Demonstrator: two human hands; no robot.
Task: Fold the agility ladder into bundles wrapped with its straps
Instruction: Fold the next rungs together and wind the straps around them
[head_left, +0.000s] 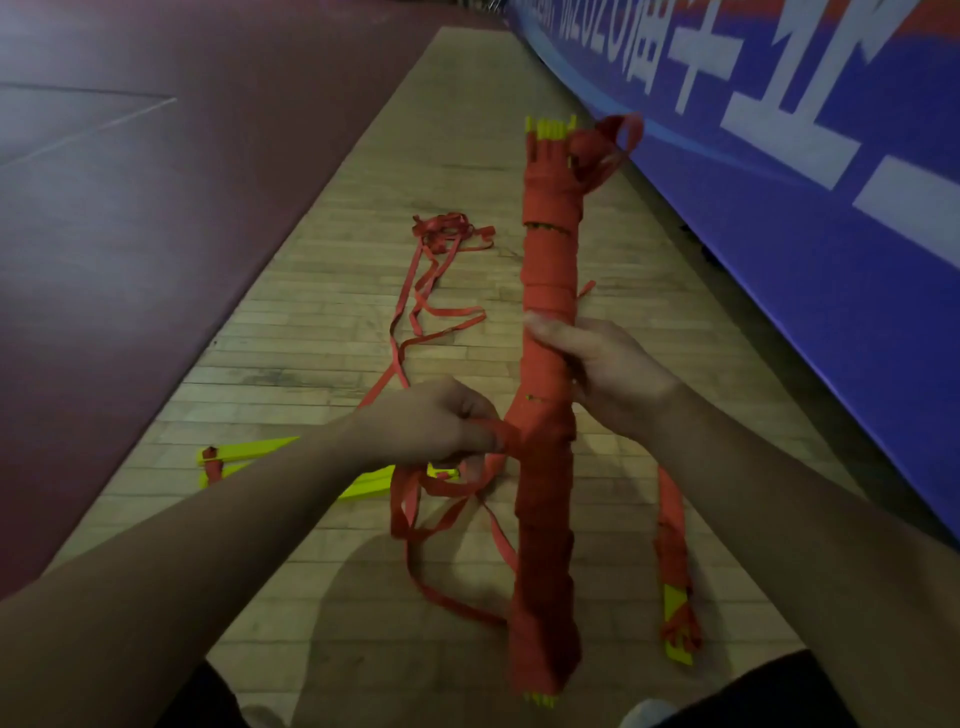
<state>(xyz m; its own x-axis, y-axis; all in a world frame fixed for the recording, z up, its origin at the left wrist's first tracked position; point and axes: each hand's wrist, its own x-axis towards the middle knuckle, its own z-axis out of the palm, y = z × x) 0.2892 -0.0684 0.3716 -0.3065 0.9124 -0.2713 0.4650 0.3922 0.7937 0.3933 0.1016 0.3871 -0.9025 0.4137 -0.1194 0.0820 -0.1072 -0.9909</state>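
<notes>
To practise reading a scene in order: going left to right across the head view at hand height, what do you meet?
From the left: maroon mat → loose yellow rungs → left hand pinching a red strap → red-wrapped bundle → blue banner.

Floor (467, 104) open toward far and left edges. Banner wall (831, 286) blocks right edge. Loose straps (447, 228) and yellow rungs (249, 449) litter the middle; near-edge straps seem looped, view dim.
</notes>
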